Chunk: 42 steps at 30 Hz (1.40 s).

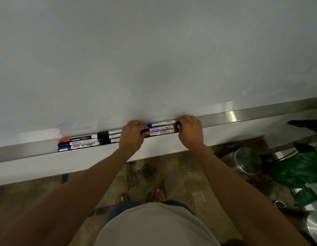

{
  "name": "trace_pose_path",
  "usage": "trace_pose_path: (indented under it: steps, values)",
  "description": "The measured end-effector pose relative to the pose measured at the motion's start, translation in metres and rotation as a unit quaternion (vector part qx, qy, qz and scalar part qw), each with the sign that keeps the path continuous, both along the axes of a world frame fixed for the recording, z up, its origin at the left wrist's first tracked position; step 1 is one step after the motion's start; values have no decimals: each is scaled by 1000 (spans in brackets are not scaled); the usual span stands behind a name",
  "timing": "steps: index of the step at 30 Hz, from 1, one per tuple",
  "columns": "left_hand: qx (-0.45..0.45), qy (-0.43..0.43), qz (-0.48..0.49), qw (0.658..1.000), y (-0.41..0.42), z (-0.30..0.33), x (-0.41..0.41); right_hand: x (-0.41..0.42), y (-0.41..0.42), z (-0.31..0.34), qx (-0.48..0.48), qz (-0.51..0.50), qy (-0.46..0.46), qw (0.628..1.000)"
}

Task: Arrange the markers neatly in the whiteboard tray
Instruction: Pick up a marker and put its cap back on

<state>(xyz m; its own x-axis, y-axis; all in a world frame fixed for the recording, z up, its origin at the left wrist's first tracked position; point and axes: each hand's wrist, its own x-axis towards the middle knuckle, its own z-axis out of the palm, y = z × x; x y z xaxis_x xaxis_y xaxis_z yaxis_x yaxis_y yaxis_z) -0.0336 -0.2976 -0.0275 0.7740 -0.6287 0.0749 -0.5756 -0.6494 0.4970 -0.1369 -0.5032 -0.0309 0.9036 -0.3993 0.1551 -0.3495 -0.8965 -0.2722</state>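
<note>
Two hands, left and right, palms down, bracketing markers

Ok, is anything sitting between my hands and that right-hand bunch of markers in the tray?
Nothing visible. Your left hand and right hand already rest on the two ends of the three-marker bunch in the whiteboard tray. The other markers lie further left, outside both hands.
</note>
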Motion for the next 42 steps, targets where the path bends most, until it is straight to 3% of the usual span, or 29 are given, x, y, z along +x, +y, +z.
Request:
trace_pose_path:
  steps: [11,17,24,29,36,39,42]
  values:
    - [37,-58,-53,996,-4,-6,-8,9,-10,0,-6,53,67,996]
    - [-13,-26,-57,998,-5,-2,-5,2,-3,2,-11,46,-14,999]
    - [-110,4,-125,986,-8,5,-5,13,36,9,69,155,-50,984]
    - [-97,-15,-133,986,1,5,-1,17,44,9,140,182,-44,972]
    - [-92,27,-119,988,10,4,-2,19,49,13,214,193,-50,956]
    - [-83,33,-94,992,12,4,-1,15,46,9,160,141,-62,975]
    - [-85,63,-33,994,21,0,1,7,39,0,68,115,-19,991]
